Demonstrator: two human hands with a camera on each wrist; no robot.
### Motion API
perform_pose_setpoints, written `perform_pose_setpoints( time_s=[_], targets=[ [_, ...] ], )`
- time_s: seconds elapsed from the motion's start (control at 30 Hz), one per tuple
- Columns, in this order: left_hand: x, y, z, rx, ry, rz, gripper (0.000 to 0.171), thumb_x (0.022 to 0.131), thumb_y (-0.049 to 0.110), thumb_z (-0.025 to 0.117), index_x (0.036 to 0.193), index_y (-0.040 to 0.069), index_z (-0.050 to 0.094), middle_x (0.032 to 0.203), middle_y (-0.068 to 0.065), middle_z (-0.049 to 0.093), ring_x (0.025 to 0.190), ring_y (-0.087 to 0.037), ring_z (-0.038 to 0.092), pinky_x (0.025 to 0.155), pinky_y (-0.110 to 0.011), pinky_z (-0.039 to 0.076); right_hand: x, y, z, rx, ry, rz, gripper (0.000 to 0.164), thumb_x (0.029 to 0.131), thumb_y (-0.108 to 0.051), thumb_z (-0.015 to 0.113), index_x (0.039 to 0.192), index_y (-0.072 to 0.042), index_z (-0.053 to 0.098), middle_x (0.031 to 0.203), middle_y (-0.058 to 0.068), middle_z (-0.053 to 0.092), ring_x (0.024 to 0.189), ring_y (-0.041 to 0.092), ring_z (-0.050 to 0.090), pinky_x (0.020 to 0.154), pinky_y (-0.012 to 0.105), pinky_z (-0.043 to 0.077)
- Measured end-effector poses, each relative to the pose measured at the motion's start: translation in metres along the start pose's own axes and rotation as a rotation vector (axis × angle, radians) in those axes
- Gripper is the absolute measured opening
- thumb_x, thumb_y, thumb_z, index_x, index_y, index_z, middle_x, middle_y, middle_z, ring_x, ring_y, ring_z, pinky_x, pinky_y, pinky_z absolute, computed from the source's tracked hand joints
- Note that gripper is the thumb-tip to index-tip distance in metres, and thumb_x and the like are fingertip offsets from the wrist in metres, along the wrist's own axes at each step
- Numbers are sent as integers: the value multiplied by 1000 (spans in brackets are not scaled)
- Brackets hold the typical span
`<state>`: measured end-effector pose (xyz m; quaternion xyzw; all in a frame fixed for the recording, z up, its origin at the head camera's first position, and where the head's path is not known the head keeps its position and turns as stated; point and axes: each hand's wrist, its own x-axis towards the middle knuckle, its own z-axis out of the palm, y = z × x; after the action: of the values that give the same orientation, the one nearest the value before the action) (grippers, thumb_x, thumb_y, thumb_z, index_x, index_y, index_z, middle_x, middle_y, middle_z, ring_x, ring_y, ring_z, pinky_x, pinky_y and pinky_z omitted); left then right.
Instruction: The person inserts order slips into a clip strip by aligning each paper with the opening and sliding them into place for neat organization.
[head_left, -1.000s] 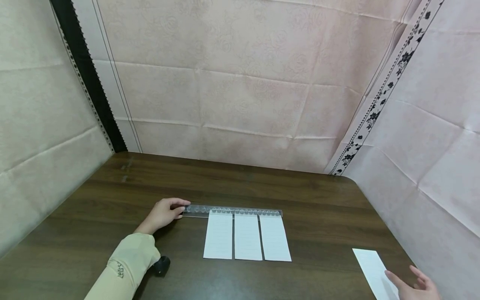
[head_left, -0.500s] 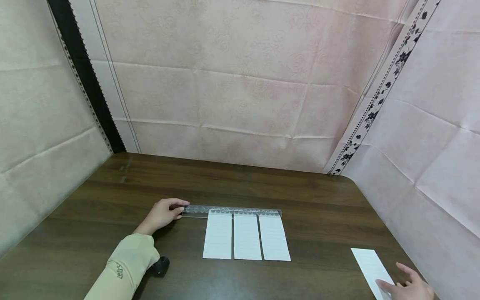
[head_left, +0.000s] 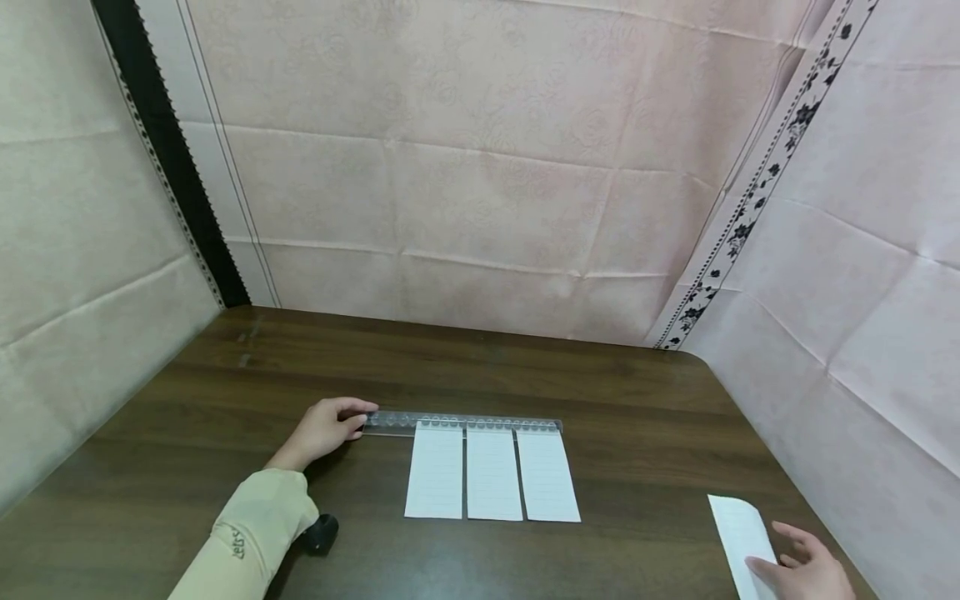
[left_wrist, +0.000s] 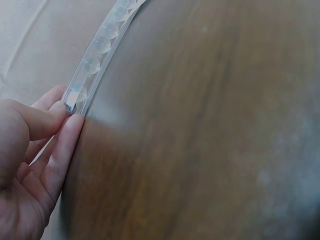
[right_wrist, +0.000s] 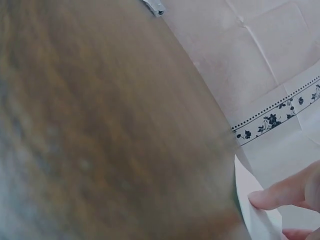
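Observation:
A clear ruler-like strip (head_left: 393,422) with a row of round shapes lies across the table. My left hand (head_left: 322,429) pinches its left end; the left wrist view shows thumb and fingers on the strip's tip (left_wrist: 102,47). Along its near edge lie three white paper slips side by side: left (head_left: 435,473), middle (head_left: 493,475) and right (head_left: 548,477). Their top edges meet the strip; whether over or under it I cannot tell. At the far right my right hand (head_left: 810,562) pinches another white slip (head_left: 738,533), thumb on top, its far corner curling up.
The brown wooden table (head_left: 247,433) is bounded by pale cloth walls (head_left: 480,167) at the back and both sides. A black rounded object (head_left: 322,533) shows beside the left sleeve (head_left: 262,517). The table's right edge runs close to my right hand.
My right hand has shifted left over the slip, its thumb further onto the paper, and the slip now bends up from the table. The left hand and the clear strip stay put.

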<state>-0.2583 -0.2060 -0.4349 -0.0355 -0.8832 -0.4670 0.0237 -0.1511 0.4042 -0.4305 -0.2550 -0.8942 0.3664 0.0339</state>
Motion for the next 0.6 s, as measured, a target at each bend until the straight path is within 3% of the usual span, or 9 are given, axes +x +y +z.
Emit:
perform_pose_setpoints(
  time_s=[0.2,0.3,0.47,0.53,0.6],
  targets=[
    [0,2,0,-2,-2,6,22,91,2,58,111,5,68,113,-16,60,80,-15,59,68,-25,54,-2,-4,-1,-33,-8,-89,80,60,-15,85,124,8,43,118,41,42,95,47,56,59,27,46],
    [0,2,-1,-3,-4,13,22,91,2,58,111,5,68,113,-16,60,79,-15,59,68,-25,54,-2,-5,-1,-23,-28,-94,78,62,-14,83,124,10,42,109,39,52,81,37,61,56,27,46],
    [0,3,-1,-5,-6,13,22,91,2,58,111,5,68,113,-16,60,79,-15,60,68,-25,54,1,-8,6,93,17,36,77,56,-18,89,119,8,52,80,17,65,63,16,58,52,28,47],
    [0,3,-1,-7,-8,11,22,91,3,58,111,5,68,113,-16,60,79,-15,60,68,-25,54,2,-9,9,148,45,98,71,53,-20,91,113,4,61,75,7,65,64,14,57,51,28,46],
    [0,3,-1,-7,-8,9,22,91,3,58,111,5,68,113,-16,60,80,-15,60,68,-25,54,3,-10,10,160,58,128,66,51,-25,92,107,0,67,77,6,65,67,14,57,52,27,46]
  ],
)
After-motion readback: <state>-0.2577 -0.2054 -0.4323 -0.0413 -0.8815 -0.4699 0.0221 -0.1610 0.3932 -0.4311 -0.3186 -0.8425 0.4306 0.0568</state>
